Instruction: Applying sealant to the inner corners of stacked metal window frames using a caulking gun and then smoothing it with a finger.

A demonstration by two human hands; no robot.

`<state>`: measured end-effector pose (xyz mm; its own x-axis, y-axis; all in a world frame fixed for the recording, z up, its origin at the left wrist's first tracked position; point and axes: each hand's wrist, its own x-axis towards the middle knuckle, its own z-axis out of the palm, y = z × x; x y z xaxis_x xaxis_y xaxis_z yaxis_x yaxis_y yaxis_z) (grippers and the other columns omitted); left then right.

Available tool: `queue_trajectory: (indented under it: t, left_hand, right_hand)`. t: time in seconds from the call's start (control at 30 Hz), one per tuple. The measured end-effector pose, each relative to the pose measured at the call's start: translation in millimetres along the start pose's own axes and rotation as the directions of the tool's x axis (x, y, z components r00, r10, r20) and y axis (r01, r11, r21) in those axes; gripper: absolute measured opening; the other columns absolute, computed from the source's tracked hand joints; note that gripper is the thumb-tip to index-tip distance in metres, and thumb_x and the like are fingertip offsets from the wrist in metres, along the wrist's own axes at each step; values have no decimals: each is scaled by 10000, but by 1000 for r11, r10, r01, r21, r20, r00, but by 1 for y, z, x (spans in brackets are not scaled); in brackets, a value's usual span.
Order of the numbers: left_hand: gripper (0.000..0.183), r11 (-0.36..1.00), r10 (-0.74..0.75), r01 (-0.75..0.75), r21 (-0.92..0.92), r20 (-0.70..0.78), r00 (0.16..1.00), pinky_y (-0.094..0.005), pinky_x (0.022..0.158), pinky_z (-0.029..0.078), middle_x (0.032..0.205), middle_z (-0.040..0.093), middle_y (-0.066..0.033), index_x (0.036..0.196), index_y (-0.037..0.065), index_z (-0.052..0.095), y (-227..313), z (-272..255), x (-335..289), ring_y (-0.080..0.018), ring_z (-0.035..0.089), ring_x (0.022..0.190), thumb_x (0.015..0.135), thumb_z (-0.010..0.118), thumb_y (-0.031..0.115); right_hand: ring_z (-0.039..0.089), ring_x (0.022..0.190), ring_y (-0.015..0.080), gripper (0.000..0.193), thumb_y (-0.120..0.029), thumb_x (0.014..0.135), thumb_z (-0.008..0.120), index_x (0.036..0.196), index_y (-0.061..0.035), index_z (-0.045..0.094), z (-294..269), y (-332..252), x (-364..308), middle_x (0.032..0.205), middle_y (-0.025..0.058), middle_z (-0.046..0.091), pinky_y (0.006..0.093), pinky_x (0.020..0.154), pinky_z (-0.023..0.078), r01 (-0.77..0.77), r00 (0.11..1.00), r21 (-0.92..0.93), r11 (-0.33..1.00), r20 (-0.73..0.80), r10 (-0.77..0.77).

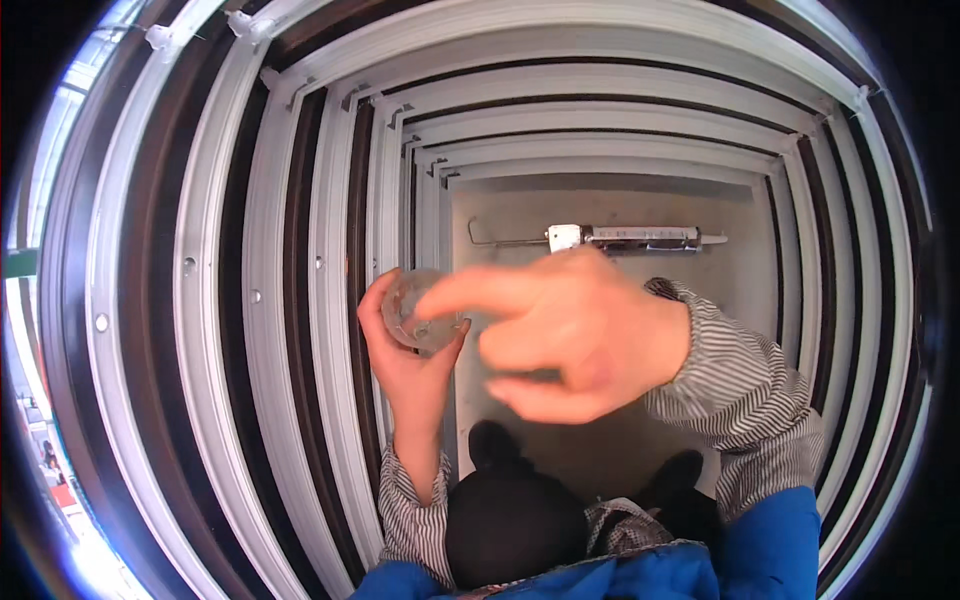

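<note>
A clear, round plastic cup (412, 300) with small bits in it that I cannot make out sits in my left hand (410, 365). The fingers and thumb wrap round its sides, left of the middle. My right hand (575, 340) reaches across from the right, slightly blurred. Its index finger stretches to the mouth of the cup, while the other fingers are half bent and apart. Nothing shows in this hand. Beyond it a caulking gun (565, 237) with a dark cartridge (645, 239) and pale nozzle lies on the floor, partly covered by the hand.
White rectangular frames (345, 250) with dark gaps between them surround me on the left, far and right sides. Below is a grey floor (610, 200). My dark shoes (492, 445) stand at the near side of it.
</note>
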<state>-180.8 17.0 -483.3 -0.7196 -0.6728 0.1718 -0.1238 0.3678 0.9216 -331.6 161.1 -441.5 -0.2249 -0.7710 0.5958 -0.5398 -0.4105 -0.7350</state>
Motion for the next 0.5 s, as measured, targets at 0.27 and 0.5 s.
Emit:
queue_trajectory:
  t: [0.27,0.5]
  left_hand:
    - [719,964,94,-77,254,-56,994,-338,959,413,1232,468,-99,1270,64,440,-7,-9,-2,-237,492,1132,639,781,23]
    - [747,990,21,-12,139,-58,998,-349,971,414,1243,467,-96,1279,72,427,1,-7,-4,-246,473,1154,622,769,-25]
  right_hand:
    - [576,539,234,133,-147,625,641,570,-49,570,26,-5,19,856,113,548,327,502,464,189,789,-438,879,600,130]
    - [597,581,248,157,-108,656,629,559,-40,526,10,6,11,958,124,586,333,514,470,34,872,-321,946,472,129]
